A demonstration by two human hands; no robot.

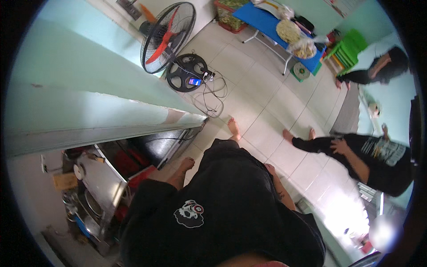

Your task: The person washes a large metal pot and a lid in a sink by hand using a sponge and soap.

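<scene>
My left hand (188, 163) hangs low beside my dark shorts, over the tiled floor near the open doorway. It is small and dim, and its fingers do not show clearly; nothing can be made out in it. On the other side, my right hand (269, 168) is mostly hidden by my clothing, with only the tattooed forearm (282, 191) plain below the sleeve. My black T-shirt (240, 209) fills the lower middle. One bare foot (234, 127) is forward on the tiles.
A floor fan (168, 38) stands ahead left, with a phone (195, 82) on its round base and cables (213, 100) nearby. A blue folding table (262, 22) carries bagged food; a scale (300, 71) sits below. Two people sit at right. Metal kitchenware (93, 202) lies left.
</scene>
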